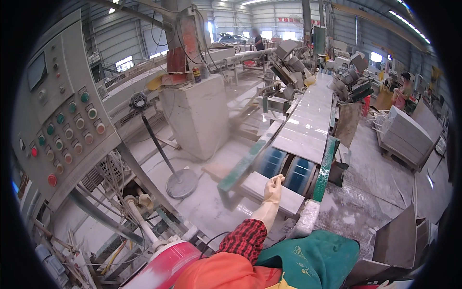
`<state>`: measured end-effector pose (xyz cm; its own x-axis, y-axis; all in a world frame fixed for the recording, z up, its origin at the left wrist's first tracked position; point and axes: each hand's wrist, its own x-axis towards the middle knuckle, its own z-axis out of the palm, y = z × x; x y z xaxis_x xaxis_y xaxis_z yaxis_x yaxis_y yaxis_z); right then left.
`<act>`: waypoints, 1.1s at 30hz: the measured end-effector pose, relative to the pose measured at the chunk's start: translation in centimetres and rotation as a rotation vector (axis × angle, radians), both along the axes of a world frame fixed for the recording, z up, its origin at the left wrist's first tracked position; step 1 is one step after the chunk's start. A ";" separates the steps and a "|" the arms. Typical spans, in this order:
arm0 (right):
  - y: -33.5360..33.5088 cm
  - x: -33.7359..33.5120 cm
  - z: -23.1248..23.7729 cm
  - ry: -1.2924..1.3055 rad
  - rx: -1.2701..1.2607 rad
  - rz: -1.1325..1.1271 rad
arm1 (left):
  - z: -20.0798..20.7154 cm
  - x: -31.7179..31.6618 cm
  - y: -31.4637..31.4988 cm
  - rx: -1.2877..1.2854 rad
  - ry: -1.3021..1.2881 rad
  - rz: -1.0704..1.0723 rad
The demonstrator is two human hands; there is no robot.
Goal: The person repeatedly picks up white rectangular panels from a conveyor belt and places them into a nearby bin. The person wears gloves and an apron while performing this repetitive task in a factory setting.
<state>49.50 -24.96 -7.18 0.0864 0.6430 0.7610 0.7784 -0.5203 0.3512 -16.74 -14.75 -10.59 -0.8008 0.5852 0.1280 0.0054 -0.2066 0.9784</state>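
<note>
My left hand (272, 188), in a cream glove below a red-and-black plaid sleeve (244, 239), reaches out over the near end of a conveyor. Its fingers are curled together. Whether they pinch anything small I cannot make out. Directly beneath the hand, a pale flat bar (288, 198) lies across the conveyor's end; I cannot tell whether the hand touches it. Beyond it run blue belts (299, 174), partly blurred. Pale, glossy stone slabs (305, 130) lie in a row along the conveyor. My right hand is out of view.
Green frame rails (327, 168) flank the conveyor. At left stands a control panel (65, 115) with coloured buttons, beside a round-based metal stand (180, 184). Machine heads (291, 70) overhang the line farther off. Stacked slabs (406, 132) and a person (402, 91) are at right.
</note>
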 end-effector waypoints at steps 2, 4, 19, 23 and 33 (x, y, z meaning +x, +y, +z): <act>0.0 0.1 -0.4 0.001 -0.009 -0.013 | 0.0 -0.3 -0.1 0.008 -0.004 0.001; -0.1 -0.3 -0.5 -0.011 -0.010 0.016 | -0.1 -0.8 -0.3 0.015 -0.029 0.003; 0.9 -0.1 -2.3 0.039 -0.115 -0.048 | -1.1 -2.8 -1.8 0.005 -0.192 -0.012; 2.2 2.7 -3.2 0.173 -0.186 -0.072 | -0.8 -2.3 -2.0 -0.002 -0.171 -0.008; 5.7 8.3 -1.2 0.835 -0.260 -0.542 | -0.1 -2.1 -0.9 -0.011 -0.090 -0.009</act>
<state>57.84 -19.24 -8.40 0.8516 0.4964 0.1681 0.5094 -0.8595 -0.0426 -18.84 -15.62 -10.73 -0.8036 0.5931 0.0495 -0.0841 -0.1955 0.9771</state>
